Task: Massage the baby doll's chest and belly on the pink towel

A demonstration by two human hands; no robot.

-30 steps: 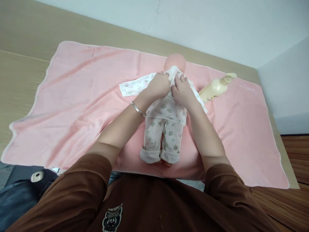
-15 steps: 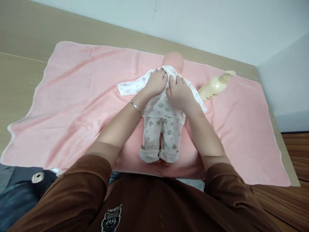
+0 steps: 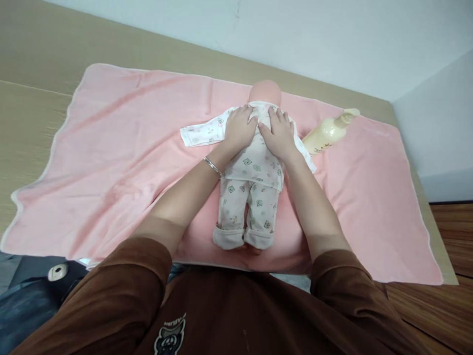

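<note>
A baby doll (image 3: 265, 91) lies face down, its bald head away from me. It wears a white printed top (image 3: 253, 165) and matching trousers (image 3: 260, 204) with turned-up cuffs. My left hand (image 3: 240, 127) lies flat on the left side of the doll's upper back, fingers stretched toward the shoulder. On the right side rests my right hand (image 3: 280, 133), its fingers spread and thumb pointing inward. Both palms press on the top's fabric, with the thumbs close together near the middle. The doll's left-hand sleeve stretches out sideways; the other is partly hidden by my right hand.
Under the doll spreads a pink blanket (image 3: 121, 148) on a tan table (image 3: 33, 113). A pale yellow pump bottle (image 3: 325, 134) lies at the doll's right. A white wall (image 3: 314, 44) stands behind, and a dark bag (image 3: 33, 305) sits below the table at the lower left.
My right hand has shifted right and flattened, with its fingers spreading toward the shoulder. My left hand has turned slightly, and the top's collar now lies flatter below the head.
</note>
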